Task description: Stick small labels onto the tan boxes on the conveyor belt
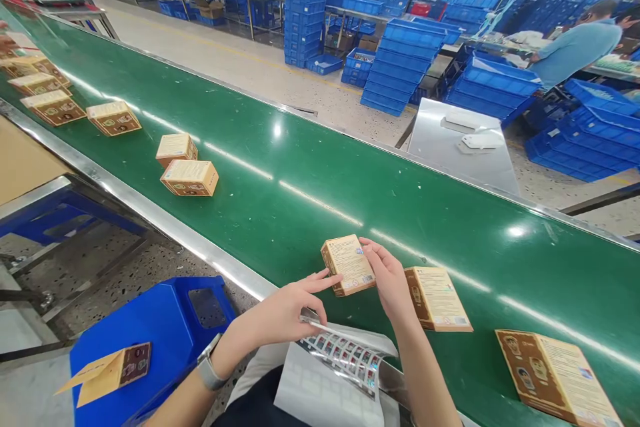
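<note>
A small tan and brown cardboard box [349, 259] stands on the green conveyor belt, printed text and a barcode on its upper face. My right hand [393, 283] grips its right side, fingertips by a small shiny sticker [360, 251]. My left hand [285, 310], with a grey watch band at the wrist, reaches its extended fingers onto the box's lower left. Its thumb and curled fingers pinch the edge of a sheet of small shiny stickers [345, 361] on white backing, which hangs over my lap.
To the right on the belt [300, 160] lie a box [440, 299] and a nearer one [560, 377]. Several boxes [190, 177] sit farther left. An opened carton [120, 370] rests on a blue stool [170, 320]. Blue crates [400, 67] and co-workers [580, 43] are beyond.
</note>
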{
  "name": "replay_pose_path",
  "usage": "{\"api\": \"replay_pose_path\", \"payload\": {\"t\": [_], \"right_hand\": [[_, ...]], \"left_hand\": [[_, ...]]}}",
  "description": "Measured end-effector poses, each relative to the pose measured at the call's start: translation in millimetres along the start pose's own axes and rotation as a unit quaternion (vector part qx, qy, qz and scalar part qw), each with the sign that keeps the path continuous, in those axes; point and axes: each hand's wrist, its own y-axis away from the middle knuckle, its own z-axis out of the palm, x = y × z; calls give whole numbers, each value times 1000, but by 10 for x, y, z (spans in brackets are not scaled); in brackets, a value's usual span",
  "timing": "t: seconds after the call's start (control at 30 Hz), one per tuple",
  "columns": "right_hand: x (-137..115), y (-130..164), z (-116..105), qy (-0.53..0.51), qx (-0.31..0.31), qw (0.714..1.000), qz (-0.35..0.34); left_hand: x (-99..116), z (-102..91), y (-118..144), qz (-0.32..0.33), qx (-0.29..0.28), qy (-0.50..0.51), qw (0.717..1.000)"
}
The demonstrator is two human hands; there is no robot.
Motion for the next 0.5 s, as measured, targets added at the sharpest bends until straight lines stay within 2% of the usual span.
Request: {"api": "replay_pose_path", "payload": {"t": [0.23,0.4,0.5], "right_hand": [[-4,62,-141,80,-5,996,-38],[53,102,-165,163,48,980,-99],[73,96,-248,158,90,978,-102]], "left_hand": [[19,72,-94,14,-20,-6,1000],[56,78,-156,27,-42,-7,999],[103,115,-213,41,-49,-7,998]]}}
